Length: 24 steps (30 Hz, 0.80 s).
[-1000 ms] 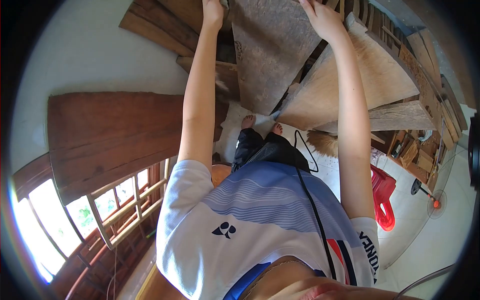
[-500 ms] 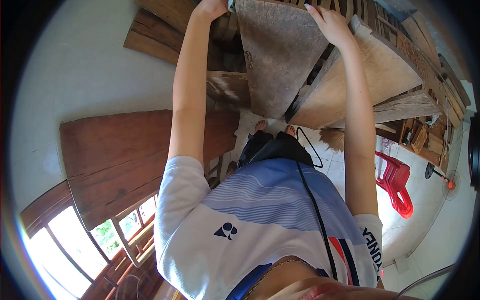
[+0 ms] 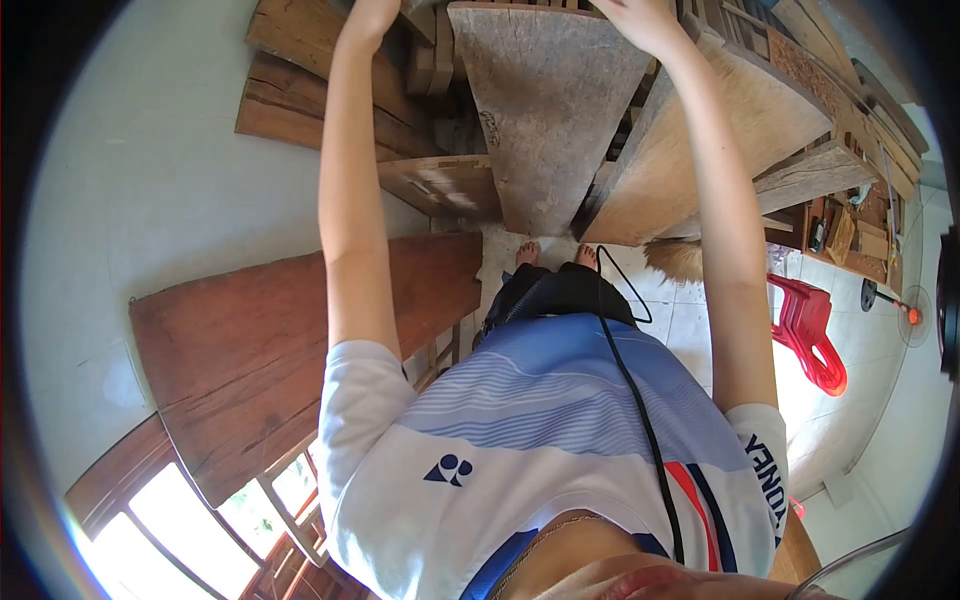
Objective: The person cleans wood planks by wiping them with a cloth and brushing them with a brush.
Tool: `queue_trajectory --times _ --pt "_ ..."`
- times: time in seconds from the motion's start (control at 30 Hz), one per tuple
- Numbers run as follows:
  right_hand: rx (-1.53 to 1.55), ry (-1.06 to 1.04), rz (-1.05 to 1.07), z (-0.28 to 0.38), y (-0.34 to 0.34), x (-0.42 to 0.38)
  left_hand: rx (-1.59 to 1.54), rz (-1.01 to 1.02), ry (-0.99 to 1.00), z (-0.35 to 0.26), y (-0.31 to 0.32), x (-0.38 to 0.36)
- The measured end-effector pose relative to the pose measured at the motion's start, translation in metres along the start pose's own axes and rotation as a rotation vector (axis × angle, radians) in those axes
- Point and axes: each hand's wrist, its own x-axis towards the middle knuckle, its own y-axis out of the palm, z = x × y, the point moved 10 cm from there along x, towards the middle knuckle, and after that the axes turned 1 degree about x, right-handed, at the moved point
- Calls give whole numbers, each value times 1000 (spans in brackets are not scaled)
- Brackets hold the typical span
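Observation:
A tall grey-brown wooden board leans upright in front of me, wider at its top. My left hand is at the upper left, apart from the board and close to dark stacked timber; its fingers are cut off by the frame's top. My right hand reaches to the board's top right corner. Its visible fingers are stretched out, with their tips out of frame, so contact with the board cannot be made out. A paler wide plank leans just right of the board, beneath my right forearm.
Brown planks stand against the wall at left. A reddish wooden panel leans below them, near a barred window. On the right are a red plastic stool, a fan and a straw broom. A black cable hangs down my front.
My left hand has moved left, away from the board's top left corner. My right hand has shifted slightly up and left. The view has tilted and turned a little.

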Motion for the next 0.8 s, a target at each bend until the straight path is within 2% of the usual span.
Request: queue_trajectory --times 0.07,0.13,0.17,0.2,0.23,0.27,0.3,0.33,0.37,0.4,0.43,0.47,0.57,0.6,0.63,0.67,0.7,0.73,0.8 --pt "377 -79 87 19 22 27 -25 95 -25 -42 20 1" --pt "874 -176 175 49 44 40 -95 116 156 -75 50 0" --pt "1059 -138 263 62 54 41 -128 126 251 -90 61 1" --pt "1242 -100 353 77 61 38 -200 147 297 -82 70 12" --pt "1430 -163 329 76 64 47 -176 67 362 -72 70 23" --pt "1393 -158 292 64 68 57 -155 -14 424 -59 68 30" --pt "1356 -151 256 62 64 57 26 -87 489 -63 65 27" --pt "1319 -142 222 59 60 57 47 -141 455 -55 63 24" --pt "1269 -126 62 42 43 52 68 -194 418 -46 60 18" --pt "1006 -154 -17 32 28 53 89 -244 382 -43 58 11" --pt "572 -72 20 15 17 52 28 -215 360 -29 60 11" --pt "139 12 56 11 1 41 162 -240 340 -26 62 6" --pt "-208 43 82 -4 9 15 543 -325 326 -18 70 -2" --pt "-94 -7 165 24 19 0 612 -338 292 -13 71 1" --pt "-84 -81 78 37 30 -2 680 -350 259 -10 72 4" --pt "-61 -193 58 33 69 14 746 -360 225 -4 72 6" --pt "-11 -263 17 54 80 6 823 -377 525 -4 77 5" --pt "-157 -344 -81 67 91 6 808 -297 441 8 76 16" --pt "-220 -368 -142 68 92 6 869 -335 459 0 78 2"
